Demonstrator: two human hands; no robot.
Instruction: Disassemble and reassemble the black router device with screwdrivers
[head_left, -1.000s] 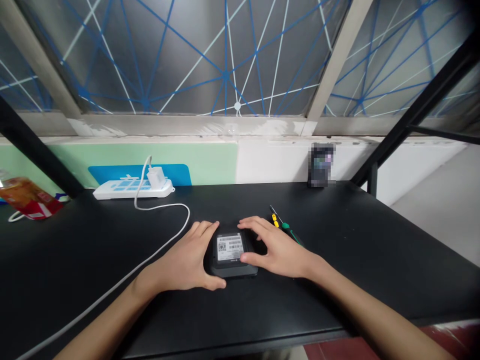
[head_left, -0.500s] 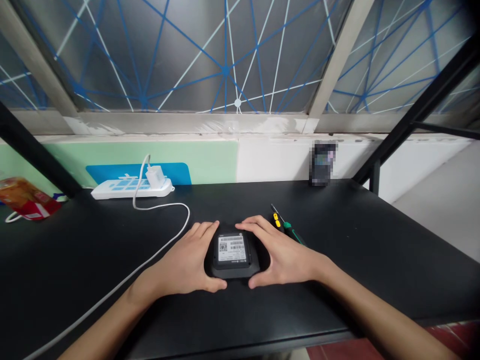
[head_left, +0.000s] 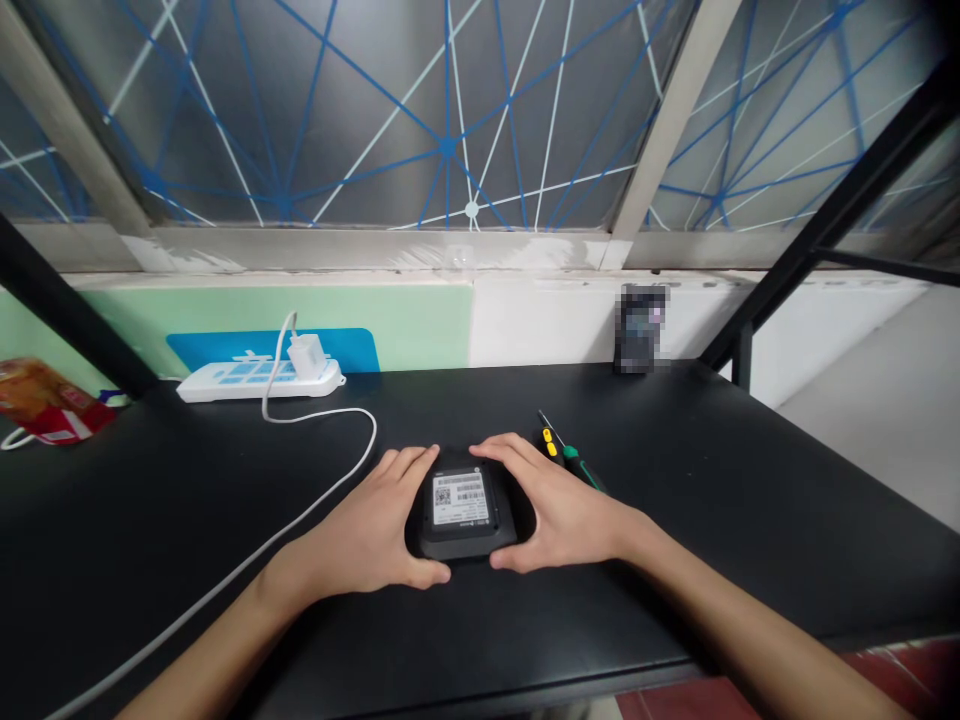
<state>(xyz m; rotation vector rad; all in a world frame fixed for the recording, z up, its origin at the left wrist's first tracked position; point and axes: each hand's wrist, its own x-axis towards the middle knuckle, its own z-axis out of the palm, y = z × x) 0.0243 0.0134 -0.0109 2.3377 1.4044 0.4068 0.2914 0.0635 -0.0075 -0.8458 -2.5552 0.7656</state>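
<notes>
I seemingly steady the box [head_left: 463,508], left hand [head_left: 367,527] nine o'clock, right hand [head_left: 561,514] three; can't tell if clamped; moving wants even pressure.

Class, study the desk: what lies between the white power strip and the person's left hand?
A white charger cable lies there: in the head view, it bends across the black desk between the power strip and the left hand.

- A boxy black electronic device [head_left: 466,512] with rounded corners and a closed casing lies flat, label side up, at the lower center of the frame.
- Its white label [head_left: 461,498] carries a QR code at left and barcodes at right; the fine print is too small to read.
</notes>
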